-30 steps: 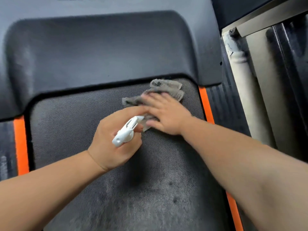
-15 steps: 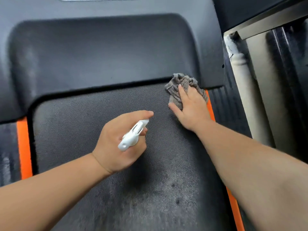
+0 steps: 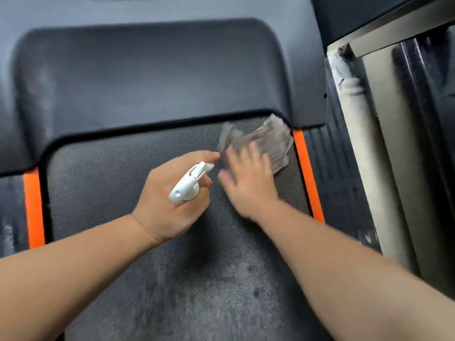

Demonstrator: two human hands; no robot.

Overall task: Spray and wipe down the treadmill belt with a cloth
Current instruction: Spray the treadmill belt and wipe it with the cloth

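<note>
The dark textured treadmill belt [image 3: 110, 188] fills the middle of the view, with damp dark patches toward the near end. My right hand [image 3: 248, 183] lies flat with spread fingers on a grey cloth [image 3: 270, 141] and presses it onto the belt near the front right corner; hand and cloth are motion-blurred. My left hand [image 3: 170, 205] grips a white spray bottle head [image 3: 188, 184], nozzle pointing toward the cloth. The bottle's body is hidden under that hand.
A dark grey motor cover [image 3: 147, 75] borders the belt's far end. Orange strips [image 3: 307, 175] [image 3: 33, 207] and ribbed black side rails [image 3: 339, 183] flank the belt. A pale metal frame with a white post [image 3: 357, 107] stands at the right.
My right hand slid the cloth from mid-belt to the front right corner, and has now drawn it back leftward and spread it out. My left hand has kept its grip on the sprayer and barely moved.
</note>
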